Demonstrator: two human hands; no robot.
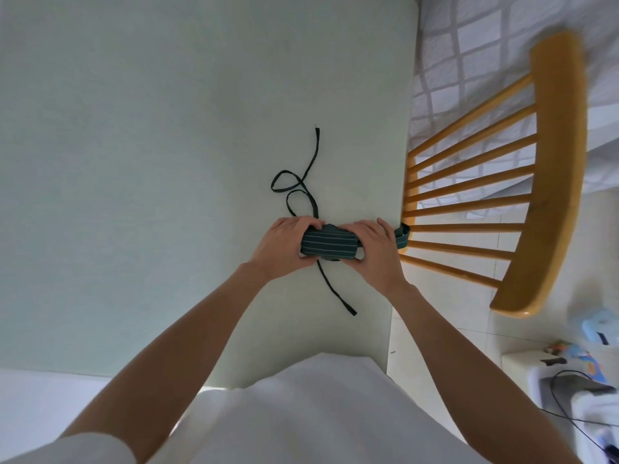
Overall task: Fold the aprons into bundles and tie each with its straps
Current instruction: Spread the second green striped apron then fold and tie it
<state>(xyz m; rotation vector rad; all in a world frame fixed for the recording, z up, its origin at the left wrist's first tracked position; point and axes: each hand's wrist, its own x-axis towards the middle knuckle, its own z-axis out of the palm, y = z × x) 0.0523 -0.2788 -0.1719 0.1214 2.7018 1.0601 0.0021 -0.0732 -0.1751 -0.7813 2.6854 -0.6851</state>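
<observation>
A dark green apron with thin pale stripes is folded into a small bundle (326,242) on the white table (150,162), near its right edge. My left hand (284,244) grips the bundle's left end, fingers curled over the top. My right hand (371,246) grips its right end the same way. One dark strap (303,182) loops and trails away across the table beyond the bundle. A second strap (336,291) runs from under the bundle toward me. A short piece of apron fabric (402,234) sticks out past my right hand at the table's edge.
A wooden spindle-back chair (502,195) stands close against the table's right edge. A bed with a checked cover (485,45) lies beyond it. Small items and a cable (569,396) sit on the floor at lower right.
</observation>
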